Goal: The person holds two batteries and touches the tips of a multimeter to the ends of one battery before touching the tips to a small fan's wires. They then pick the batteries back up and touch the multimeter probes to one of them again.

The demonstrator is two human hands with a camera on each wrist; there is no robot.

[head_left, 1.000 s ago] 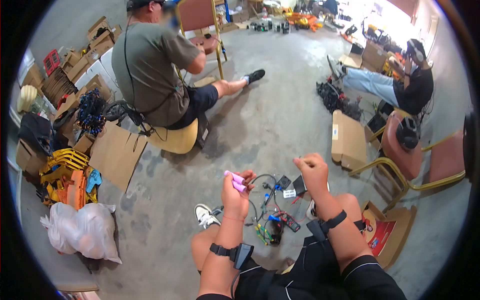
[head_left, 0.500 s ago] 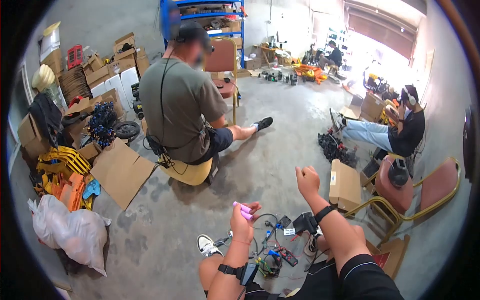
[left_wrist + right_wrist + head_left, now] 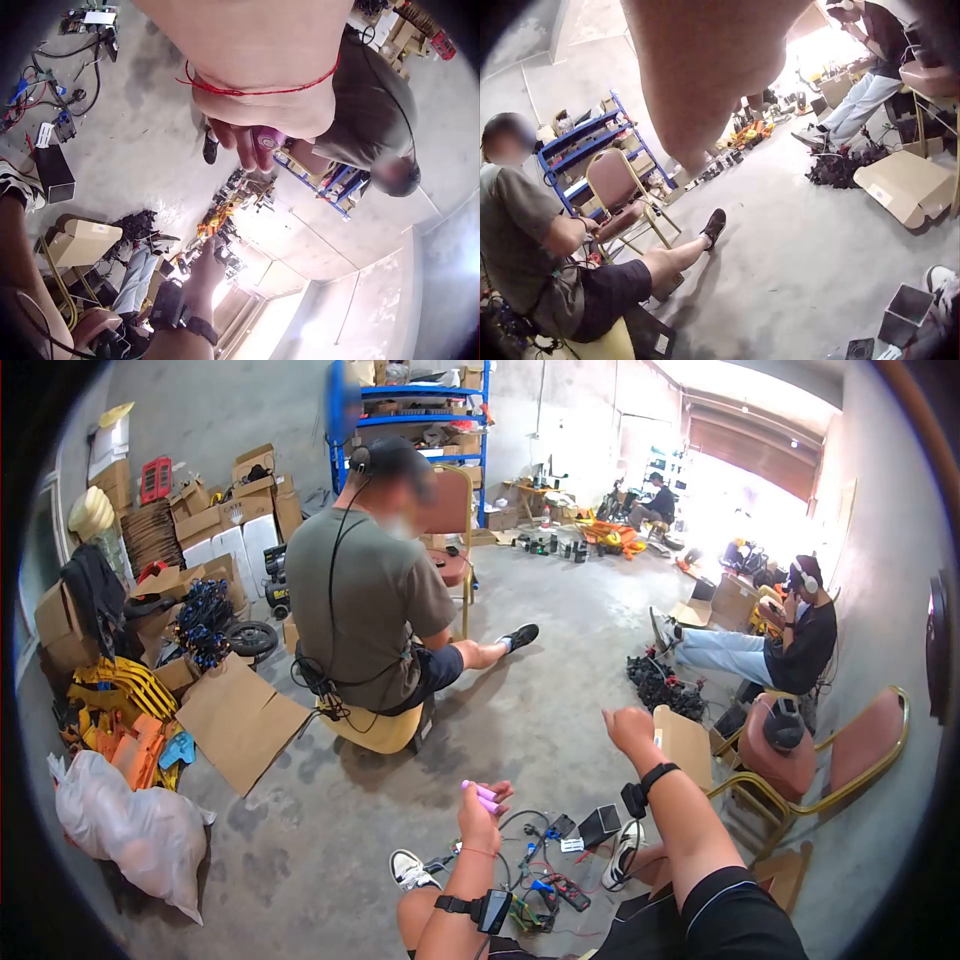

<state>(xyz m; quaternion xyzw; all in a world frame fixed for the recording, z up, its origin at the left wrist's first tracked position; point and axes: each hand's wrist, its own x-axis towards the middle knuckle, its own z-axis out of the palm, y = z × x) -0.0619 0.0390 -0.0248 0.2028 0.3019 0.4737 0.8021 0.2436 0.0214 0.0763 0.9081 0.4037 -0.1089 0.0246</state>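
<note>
My left hand holds two pink cylindrical battery cells lying across the palm, some of its fingers extended. In the left wrist view, the end of one cell shows beyond the wrist. My right hand is raised ahead and to the right, apart from the left, with its fingers curled and nothing visible in them. Below the hands, a multimeter, tangled cables and a black open-ended box lie on the floor between my feet.
A person sits ahead on a yellow seat; another person sits at the right. Chairs and a cardboard box stand on the right. A white plastic bag and flattened cardboard lie left.
The head view has tilted up, showing more of the far room. My right hand has moved farther from the left one; the left hand keeps the pink cells.
</note>
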